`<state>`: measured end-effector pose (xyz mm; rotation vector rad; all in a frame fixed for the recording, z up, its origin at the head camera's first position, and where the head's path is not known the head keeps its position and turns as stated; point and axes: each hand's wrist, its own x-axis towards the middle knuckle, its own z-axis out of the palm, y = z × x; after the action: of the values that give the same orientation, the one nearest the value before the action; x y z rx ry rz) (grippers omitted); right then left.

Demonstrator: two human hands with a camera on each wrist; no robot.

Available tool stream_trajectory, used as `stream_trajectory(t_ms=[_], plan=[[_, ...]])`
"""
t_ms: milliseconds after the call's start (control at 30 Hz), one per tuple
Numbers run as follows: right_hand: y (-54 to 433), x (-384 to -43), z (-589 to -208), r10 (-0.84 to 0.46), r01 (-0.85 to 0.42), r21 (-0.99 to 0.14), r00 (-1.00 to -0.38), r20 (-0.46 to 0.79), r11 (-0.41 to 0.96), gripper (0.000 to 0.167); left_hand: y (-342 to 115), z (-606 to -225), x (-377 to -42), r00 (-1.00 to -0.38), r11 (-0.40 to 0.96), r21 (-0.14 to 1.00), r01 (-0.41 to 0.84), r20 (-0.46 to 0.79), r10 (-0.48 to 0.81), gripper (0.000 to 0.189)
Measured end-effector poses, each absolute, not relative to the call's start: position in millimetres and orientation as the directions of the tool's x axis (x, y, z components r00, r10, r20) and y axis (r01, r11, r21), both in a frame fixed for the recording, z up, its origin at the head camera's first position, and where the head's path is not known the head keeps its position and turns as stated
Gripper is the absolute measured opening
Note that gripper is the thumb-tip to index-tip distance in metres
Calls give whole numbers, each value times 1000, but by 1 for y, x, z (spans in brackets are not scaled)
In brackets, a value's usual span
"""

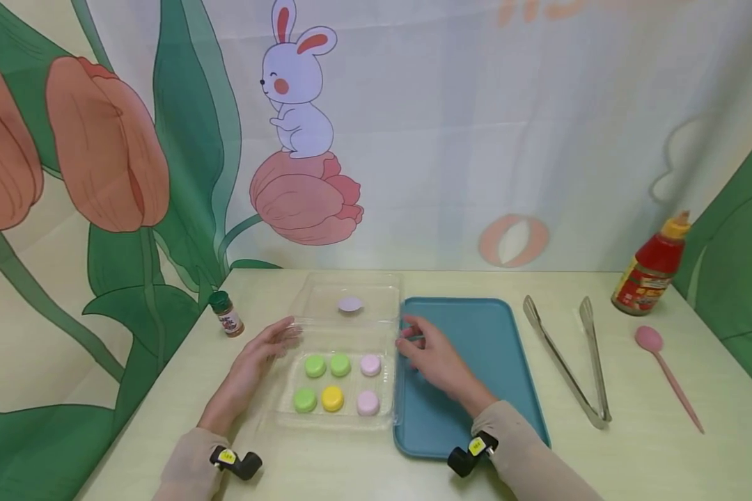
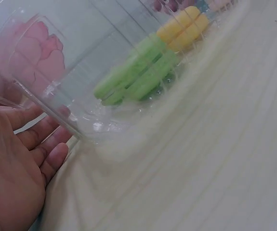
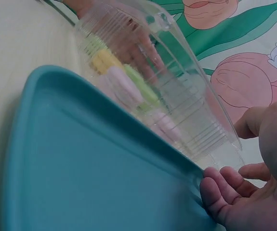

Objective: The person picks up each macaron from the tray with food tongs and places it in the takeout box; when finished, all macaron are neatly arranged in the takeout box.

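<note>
A clear plastic box (image 1: 385, 416) lies with its lid (image 1: 316, 296) folded back, a pale lilac oval on the lid. Inside sit several macarons: green ones (image 1: 315, 366), a yellow one (image 1: 333, 399) and pale pink ones (image 1: 367, 403). My left hand (image 1: 260, 362) rests along the box's left side, its fingers fairly straight against the clear wall. At the right side my right hand (image 1: 435, 355) reaches over a blue tray (image 1: 476, 417). Its fingertips are by the box's back right edge, with thumb and fingers spread apart. Neither hand visibly grips the box.
A green-capped spice jar (image 1: 227, 316) stands at the left. Right of the tray lie metal tongs (image 1: 567, 365) with arms spread and a pink spoon (image 1: 667, 376). A red sauce bottle (image 1: 652, 268) stands at the back right. A printed curtain (image 1: 426, 139) hangs behind the table.
</note>
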<state>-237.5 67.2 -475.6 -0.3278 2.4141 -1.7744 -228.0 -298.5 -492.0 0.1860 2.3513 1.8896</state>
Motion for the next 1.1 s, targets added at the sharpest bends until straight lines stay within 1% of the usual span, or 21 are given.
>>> stream_trajectory(t_ms=[167,333,433,600,733,867,933,1000,1067,1100], plan=[[69,-239,-476,-252,-87,-959,-968,17,269,61,-296,-492,-229,-987,192,981,24,-7,159,59],[69,-240,-475,-258,-67,-976,-966,12,208,64,-296,-492,-230,-988,176,984,32,5,156,56],[69,-240,-474,-260,-62,-983,-966,16,172,61,-297,-492,-230,-989,172,985,30,4,149,55],[68,-239,-473,-275,-73,-989,-961,35,128,54,-299,-493,-231,-990,152,987,40,18,143,53],[68,-238,-472,-282,-69,-993,-959,39,97,46,-302,-495,-232,-989,86,993,76,64,136,49],[67,-237,-470,-290,-52,-998,-956,37,47,36,-305,-496,-230,-986,23,994,106,102,134,40],[67,-238,-470,-295,-42,-999,-955,35,15,28,-305,-497,-229,-987,17,995,103,100,126,37],[66,-238,-470,-300,-27,-999,-953,32,-23,21,-305,-496,-228,-988,27,995,100,96,123,41],[66,-238,-469,-300,-11,-999,-953,26,-52,18,-304,-495,-227,-991,60,994,89,82,102,41],[66,-237,-469,-297,1,-998,-955,18,-63,19,-304,-495,-227,-993,73,994,83,76,94,38]])
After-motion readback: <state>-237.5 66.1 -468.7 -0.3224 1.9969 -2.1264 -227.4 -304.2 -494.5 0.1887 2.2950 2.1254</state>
